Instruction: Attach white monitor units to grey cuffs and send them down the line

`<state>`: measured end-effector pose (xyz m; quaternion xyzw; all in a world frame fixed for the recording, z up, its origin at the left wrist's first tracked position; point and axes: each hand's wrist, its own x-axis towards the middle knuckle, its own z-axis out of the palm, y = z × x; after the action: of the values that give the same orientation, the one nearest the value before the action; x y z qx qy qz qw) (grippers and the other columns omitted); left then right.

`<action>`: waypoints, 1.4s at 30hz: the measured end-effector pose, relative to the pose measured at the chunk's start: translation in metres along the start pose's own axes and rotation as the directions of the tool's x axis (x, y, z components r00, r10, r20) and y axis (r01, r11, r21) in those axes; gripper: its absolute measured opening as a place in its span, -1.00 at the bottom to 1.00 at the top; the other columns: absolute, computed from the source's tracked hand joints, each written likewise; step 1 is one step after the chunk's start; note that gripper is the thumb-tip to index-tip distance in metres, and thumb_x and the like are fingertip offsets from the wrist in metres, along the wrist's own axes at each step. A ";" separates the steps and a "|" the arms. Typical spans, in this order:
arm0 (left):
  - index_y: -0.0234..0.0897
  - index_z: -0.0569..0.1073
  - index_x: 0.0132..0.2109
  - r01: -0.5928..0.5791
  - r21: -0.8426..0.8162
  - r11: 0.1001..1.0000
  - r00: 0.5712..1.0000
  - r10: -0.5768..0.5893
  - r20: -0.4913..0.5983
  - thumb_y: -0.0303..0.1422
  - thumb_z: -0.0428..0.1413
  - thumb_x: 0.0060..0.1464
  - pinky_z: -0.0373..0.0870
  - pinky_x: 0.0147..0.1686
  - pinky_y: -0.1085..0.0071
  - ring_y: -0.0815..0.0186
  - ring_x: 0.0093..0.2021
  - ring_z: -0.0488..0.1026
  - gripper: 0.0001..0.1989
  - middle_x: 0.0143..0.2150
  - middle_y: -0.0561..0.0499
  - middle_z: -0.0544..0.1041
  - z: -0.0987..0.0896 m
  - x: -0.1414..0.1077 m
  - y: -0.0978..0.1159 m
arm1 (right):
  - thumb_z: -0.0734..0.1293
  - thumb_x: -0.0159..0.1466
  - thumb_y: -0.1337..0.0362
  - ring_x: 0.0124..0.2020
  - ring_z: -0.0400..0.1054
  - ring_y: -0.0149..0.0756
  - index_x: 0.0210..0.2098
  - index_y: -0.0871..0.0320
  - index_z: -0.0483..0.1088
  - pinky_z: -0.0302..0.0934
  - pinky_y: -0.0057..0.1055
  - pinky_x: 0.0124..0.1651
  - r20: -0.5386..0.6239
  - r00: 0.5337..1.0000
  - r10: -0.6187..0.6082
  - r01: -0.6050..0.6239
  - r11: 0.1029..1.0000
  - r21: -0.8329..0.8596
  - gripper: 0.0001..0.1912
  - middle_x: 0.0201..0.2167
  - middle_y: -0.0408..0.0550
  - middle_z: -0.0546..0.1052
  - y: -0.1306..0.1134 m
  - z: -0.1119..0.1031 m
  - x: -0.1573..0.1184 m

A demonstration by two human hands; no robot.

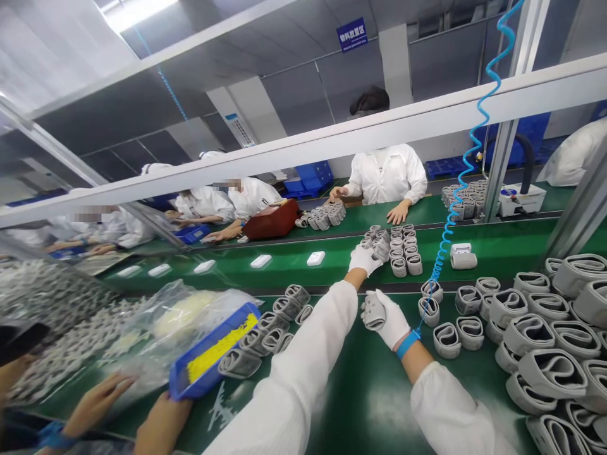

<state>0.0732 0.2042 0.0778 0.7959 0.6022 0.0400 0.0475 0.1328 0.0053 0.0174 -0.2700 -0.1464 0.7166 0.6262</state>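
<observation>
My left hand (364,260), in a white glove, reaches out over the green conveyor. Its fingers are closed on a rolled grey cuff (380,246) at the near end of a cluster. To the right of it stand two rows of similar cuffs (406,249). My right hand (392,321), also gloved and wearing a blue wrist strap (408,344), holds another rolled grey cuff (374,314) above the near green table. The fingers behind that cuff are partly hidden.
Many rolled cuffs (540,335) are heaped at the right. A coiled blue cord (446,237) hangs beside my right hand. White devices (315,258) lie on the conveyor. At left, a co-worker's hands (164,420) are by a blue bin (213,354) of yellow pieces. Another person (386,174) sits opposite.
</observation>
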 end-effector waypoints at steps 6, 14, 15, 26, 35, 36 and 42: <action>-0.27 0.59 0.15 0.028 -0.042 0.999 0.999 -0.027 0.038 0.03 0.30 0.17 0.45 0.06 0.33 0.11 0.04 0.53 -0.43 0.16 -0.23 0.51 -0.015 0.003 -0.006 | 0.42 0.46 0.09 0.07 0.52 -0.10 0.22 0.15 0.44 0.50 -0.04 0.09 -0.039 0.999 -0.006 0.007 1.000 0.019 -0.58 0.18 0.07 0.53 0.005 0.002 0.005; -0.25 0.71 -0.12 -0.155 -0.016 0.988 0.988 0.154 -0.020 -0.16 0.44 0.00 0.43 -0.02 0.31 0.08 0.00 0.48 -0.66 0.02 -0.15 0.50 -0.045 -0.049 0.005 | 0.40 0.47 0.04 -0.13 0.55 -0.24 0.13 0.17 0.47 0.52 -0.22 -0.09 -0.185 0.971 -0.154 0.174 0.980 0.093 -0.61 -0.01 0.01 0.59 -0.002 -0.009 0.017; -0.24 0.71 -0.13 -0.167 -0.014 0.986 0.986 0.166 -0.029 -0.16 0.43 0.01 0.43 -0.01 0.28 0.06 0.01 0.47 -0.68 -0.01 -0.15 0.49 -0.047 -0.061 0.003 | 0.40 0.46 0.02 -0.20 0.55 -0.26 0.11 0.16 0.48 0.51 -0.26 -0.16 -0.203 0.963 -0.177 0.200 0.975 0.098 -0.61 -0.08 -0.03 0.60 -0.005 -0.012 0.017; -0.14 0.71 -0.26 -0.270 -0.119 0.955 0.956 0.251 -0.152 -0.22 0.45 0.06 0.44 0.17 0.14 0.03 0.14 0.44 -0.85 0.11 -0.10 0.52 -0.034 -0.265 -0.053 | 0.54 0.15 -0.03 -0.34 0.53 -0.24 0.09 0.09 0.52 0.43 -0.29 -0.27 -0.235 0.932 -0.277 0.287 0.958 0.010 -0.42 -0.29 -0.08 0.64 -0.014 -0.020 0.002; 0.00 0.59 0.20 -0.234 -0.190 0.954 0.943 0.174 -0.285 -0.23 0.28 0.28 0.26 0.49 -0.19 -0.08 0.57 0.10 -0.63 0.38 -0.06 0.46 -0.008 -0.349 -0.080 | 0.49 0.22 -0.18 -0.17 0.54 -0.11 0.12 0.16 0.53 0.45 -0.07 -0.02 -0.190 0.916 -0.353 0.321 0.930 -0.178 -0.34 -0.14 0.07 0.64 -0.012 -0.026 -0.002; -0.01 0.59 0.21 -0.231 -0.204 0.951 0.935 0.159 -0.317 -0.27 0.18 0.36 0.24 0.50 -0.16 -0.03 0.58 0.11 -0.68 0.37 -0.04 0.48 -0.012 -0.351 -0.085 | 0.49 0.22 -0.18 -0.16 0.54 -0.11 0.12 0.17 0.54 0.44 -0.06 -0.01 -0.186 0.912 -0.365 0.330 0.924 -0.193 -0.33 -0.14 0.09 0.65 -0.013 -0.025 -0.003; -0.12 0.39 0.38 0.135 -0.201 0.970 0.910 -0.201 -0.362 -0.23 0.28 0.21 0.08 0.57 -0.04 -0.02 0.59 0.07 -0.38 0.49 -0.12 0.33 -0.030 -0.321 -0.134 | 0.52 0.21 -0.15 -0.21 0.55 -0.12 0.08 0.20 0.56 0.48 -0.08 -0.03 -0.198 0.916 -0.349 0.316 0.932 -0.177 -0.35 -0.19 0.08 0.66 -0.015 -0.023 -0.003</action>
<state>-0.1458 -0.0680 0.0890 0.7111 0.6607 0.2406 0.0016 0.1587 0.0026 0.0077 -0.3645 -0.1681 0.5519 0.7310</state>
